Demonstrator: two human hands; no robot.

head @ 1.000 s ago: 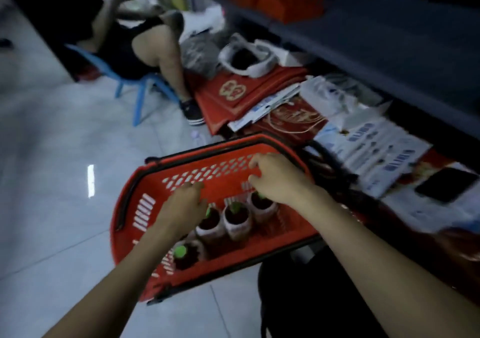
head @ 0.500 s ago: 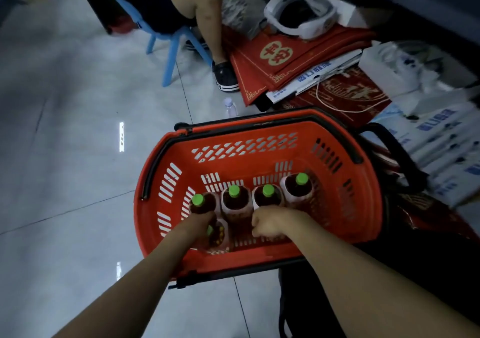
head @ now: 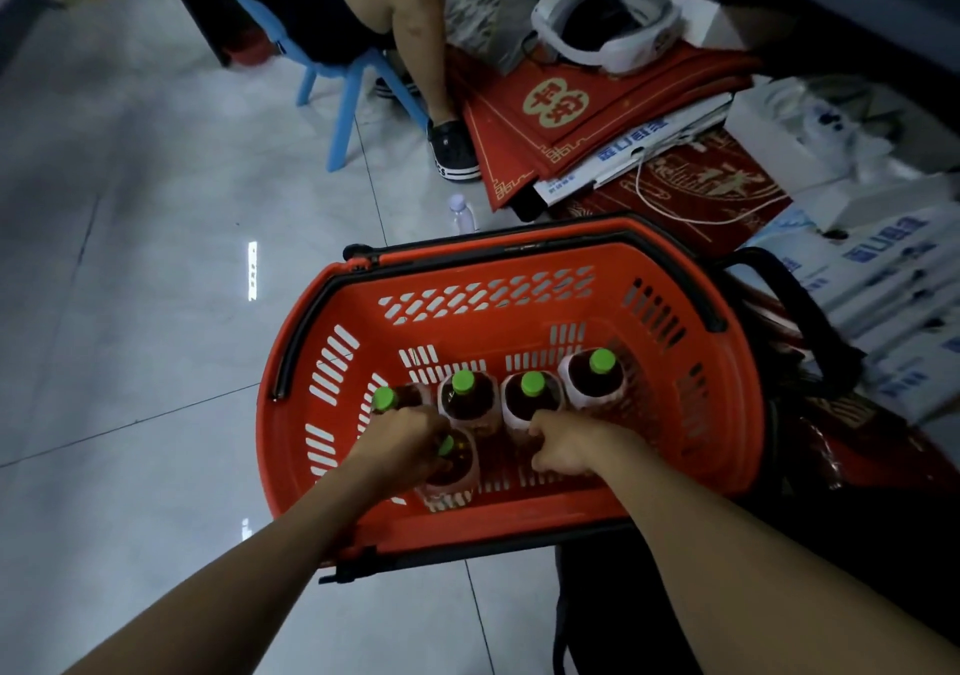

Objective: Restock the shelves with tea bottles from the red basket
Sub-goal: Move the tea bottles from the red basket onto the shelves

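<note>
Red basket (head: 519, 334); left hand (head: 400, 440) round tea bottle (head: 458, 469)

Five green-capped tea bottles (head: 467, 398) upright, red basket (head: 727, 414)

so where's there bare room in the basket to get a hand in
Bare strip of basket floor between the row of four bottles and the far wall, and a patch between the right hand and the right wall. Crowded near-left: the left hand and fifth bottle sit tight against the row.
</note>
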